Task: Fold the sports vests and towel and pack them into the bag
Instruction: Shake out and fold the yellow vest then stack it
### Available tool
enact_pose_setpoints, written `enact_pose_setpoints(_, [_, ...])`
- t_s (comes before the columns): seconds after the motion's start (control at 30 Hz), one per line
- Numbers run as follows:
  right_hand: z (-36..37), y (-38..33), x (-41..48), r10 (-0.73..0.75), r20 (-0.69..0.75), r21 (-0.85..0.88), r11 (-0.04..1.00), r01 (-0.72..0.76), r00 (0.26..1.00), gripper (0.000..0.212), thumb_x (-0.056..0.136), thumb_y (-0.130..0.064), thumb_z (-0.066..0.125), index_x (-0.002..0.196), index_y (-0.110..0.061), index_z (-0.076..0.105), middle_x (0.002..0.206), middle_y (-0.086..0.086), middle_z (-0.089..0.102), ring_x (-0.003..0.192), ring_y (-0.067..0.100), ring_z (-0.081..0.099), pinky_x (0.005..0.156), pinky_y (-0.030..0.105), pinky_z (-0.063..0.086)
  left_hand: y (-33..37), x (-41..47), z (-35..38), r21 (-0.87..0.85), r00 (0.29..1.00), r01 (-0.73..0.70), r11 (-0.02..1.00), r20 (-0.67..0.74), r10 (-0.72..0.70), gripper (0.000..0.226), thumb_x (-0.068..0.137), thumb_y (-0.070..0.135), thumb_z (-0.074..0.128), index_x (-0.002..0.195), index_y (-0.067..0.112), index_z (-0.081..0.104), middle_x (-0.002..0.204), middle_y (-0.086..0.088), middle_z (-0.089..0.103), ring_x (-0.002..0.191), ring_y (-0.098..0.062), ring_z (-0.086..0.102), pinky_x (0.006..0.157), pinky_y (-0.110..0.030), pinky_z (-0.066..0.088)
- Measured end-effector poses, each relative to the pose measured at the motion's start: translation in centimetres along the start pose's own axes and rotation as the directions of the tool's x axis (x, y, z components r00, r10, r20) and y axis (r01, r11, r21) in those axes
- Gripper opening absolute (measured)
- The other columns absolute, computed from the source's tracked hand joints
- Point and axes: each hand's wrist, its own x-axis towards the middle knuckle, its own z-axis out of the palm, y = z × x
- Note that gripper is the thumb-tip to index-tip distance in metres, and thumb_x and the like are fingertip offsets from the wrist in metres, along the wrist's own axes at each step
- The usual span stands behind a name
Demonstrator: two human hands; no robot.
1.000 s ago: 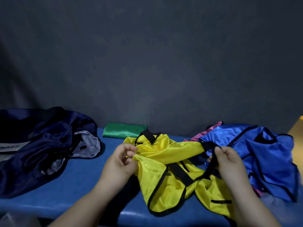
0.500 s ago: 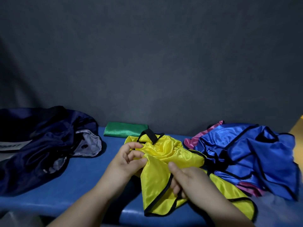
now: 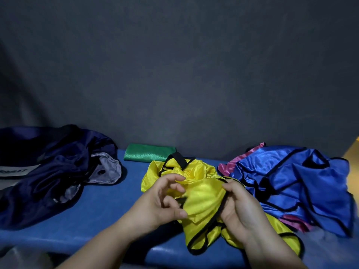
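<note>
A crumpled yellow vest (image 3: pixel 202 202) with black trim lies in the middle of the blue bench (image 3: pixel 101 216). My right hand (image 3: pixel 239 206) grips its black-trimmed edge, fingers curled round the fabric. My left hand (image 3: pixel 161 199) hovers at the vest's left side with fingers loosely spread and holds no cloth. A blue vest (image 3: pixel 303 183) is heaped on the right over a pink vest (image 3: pixel 231 164). A folded green cloth (image 3: pixel 147 155) lies at the back. The dark navy bag (image 3: pixel 48 171) slumps open on the left.
A dark grey wall stands right behind the bench. The bench's front edge runs just below my forearms. An orange surface (image 3: pixel 352 152) shows at the far right edge.
My right hand moved from the vest's right strap to its middle and now grips the trimmed edge. My left hand let go of the yellow fabric and its fingers spread. The vest bunched up.
</note>
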Motion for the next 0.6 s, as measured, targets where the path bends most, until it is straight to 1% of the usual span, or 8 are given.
enact_pose_setpoints(0.1, [-0.3,-0.3,0.1,-0.016,-0.016,0.022,1.0,0.016,1.0,0.021,0.084,-0.002,0.05,0.104,-0.009,0.055,0.102,0.02,0.053,0.094,0.033,0.055,0.087,0.045,0.045,0.0,0.0,0.3,0.034,1.0,0.007,0.999,-0.01,-0.007,0.063,0.069,0.004,0.075,0.124,0.02,0.049,0.112,-0.003,0.052,0.069,-0.009,0.06,0.071,-0.022,0.05])
enact_pose_setpoints(0.2, [-0.5,-0.6,0.0,-0.017,-0.003,0.033,0.999,0.017,1.0,0.026,0.075,-0.003,0.057,0.1,-0.009,0.055,0.099,0.016,0.053,0.086,0.03,0.053,0.079,0.043,0.045,-0.4,0.0,0.4,0.116,0.999,0.009,0.993,-0.035,-0.005,0.057,0.074,0.001,0.078,0.12,0.024,0.054,0.12,-0.002,0.055,0.096,-0.007,0.063,0.082,-0.021,0.05])
enact_pose_setpoints(0.23, [-0.4,-0.7,-0.1,-0.012,0.0,0.032,0.999,0.012,1.0,0.029,0.073,-0.007,0.061,0.102,-0.007,0.056,0.096,0.017,0.057,0.086,0.03,0.057,0.081,0.044,0.047,-0.5,0.0,0.4,0.167,0.999,-0.006,0.986,-0.042,0.013,0.055,0.074,0.006,0.08,0.118,0.029,0.056,0.122,-0.001,0.055,0.103,-0.007,0.062,0.085,-0.021,0.05])
enact_pose_setpoints(0.3, [-0.5,-0.7,-0.3,-0.024,0.015,0.01,1.0,0.024,1.0,0.034,0.074,-0.014,0.067,0.107,-0.006,0.06,0.096,0.017,0.066,0.091,0.03,0.063,0.088,0.047,0.05,-0.7,-0.1,0.5,0.256,0.998,-0.04,0.966,-0.04,0.052,0.051,0.069,0.029,0.083,0.113,0.043,0.059,0.123,0.003,0.055,0.111,-0.008,0.059,0.09,-0.021,0.049])
enact_pose_setpoints(0.37, [-0.3,-0.6,-0.8,-0.049,0.075,-0.041,0.998,0.053,0.996,0.041,0.074,-0.014,0.067,0.114,-0.008,0.06,0.099,0.018,0.071,0.09,0.03,0.068,0.085,0.046,0.055,-0.8,-0.1,0.9,0.315,0.995,-0.072,0.946,-0.037,0.088,0.048,0.066,0.047,0.078,0.11,0.046,0.059,0.118,0.006,0.057,0.108,-0.008,0.06,0.09,-0.02,0.049])
enact_pose_setpoints(0.47, [0.0,-0.3,-1.2,-0.075,0.157,-0.082,0.993,0.089,0.985,0.049,0.072,-0.007,0.066,0.121,-0.012,0.058,0.1,0.023,0.071,0.084,0.031,0.07,0.075,0.043,0.058,-0.6,0.1,1.9,0.225,0.989,-0.079,0.971,-0.104,0.105,0.044,0.066,0.055,0.072,0.098,0.025,0.066,0.092,0.009,0.063,0.085,-0.002,0.06,0.075,-0.019,0.048])
enact_pose_setpoints(0.53, [0.2,0.1,-1.3,-0.099,0.209,-0.071,0.991,0.116,0.973,0.059,0.065,-0.014,0.081,0.121,-0.016,0.061,0.102,0.024,0.07,0.085,0.032,0.07,0.072,0.04,0.061,-0.5,0.2,2.4,0.21,0.986,-0.058,0.976,-0.139,0.089,0.047,0.062,0.06,0.072,0.089,0.022,0.064,0.082,0.011,0.061,0.077,-0.003,0.057,0.071,-0.02,0.046])
enact_pose_setpoints(0.6, [0.2,0.6,-1.2,-0.107,0.28,-0.068,0.989,0.131,0.954,0.077,0.049,-0.026,0.095,0.119,-0.021,0.065,0.109,0.026,0.068,0.092,0.034,0.069,0.074,0.039,0.059,-0.8,0.2,2.8,0.327,0.979,-0.037,0.944,-0.178,0.1,0.051,0.055,0.066,0.075,0.084,0.027,0.061,0.087,0.009,0.059,0.081,-0.006,0.058,0.076,-0.024,0.049])
